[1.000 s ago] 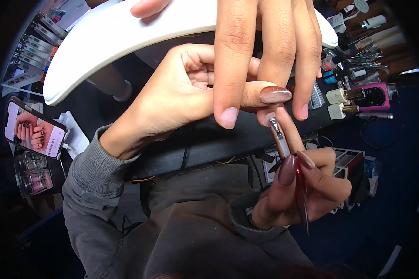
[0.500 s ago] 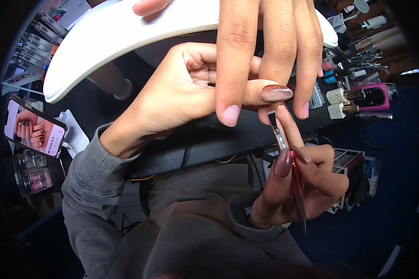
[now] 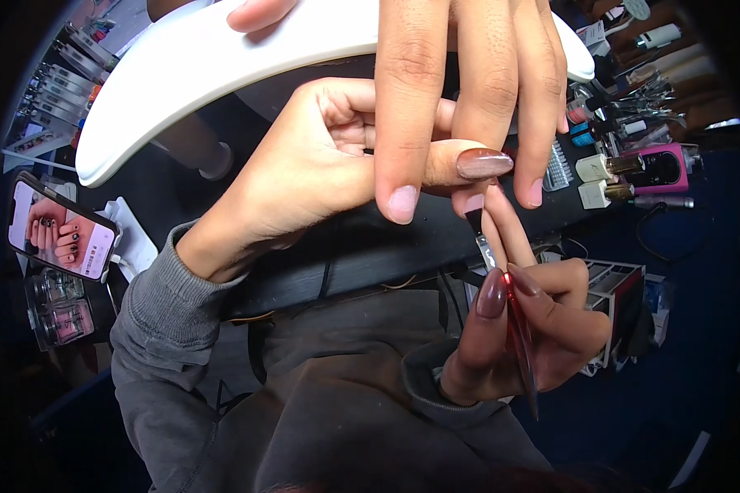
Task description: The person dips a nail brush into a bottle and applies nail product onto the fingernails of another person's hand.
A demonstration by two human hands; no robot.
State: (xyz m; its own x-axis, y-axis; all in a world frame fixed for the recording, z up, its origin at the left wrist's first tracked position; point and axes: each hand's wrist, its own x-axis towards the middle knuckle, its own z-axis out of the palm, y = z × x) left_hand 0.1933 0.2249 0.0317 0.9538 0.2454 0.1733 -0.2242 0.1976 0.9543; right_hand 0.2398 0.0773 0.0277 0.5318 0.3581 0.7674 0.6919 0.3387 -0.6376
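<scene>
Nearest, the grey sweatshirt (image 3: 329, 411) lay in soft folds. The right hand (image 3: 543, 329), fingers curled nearly closed, pinched a slim brush (image 3: 487, 253) with glossy red handle, flat metal ferrule and dark, square-edged bristles; its tip was at a fingernail of another person's hand (image 3: 485, 74). The left hand (image 3: 292, 177), half closed, held that finger under its thumb. Beyond arched a smooth white support (image 3: 222, 82).
</scene>
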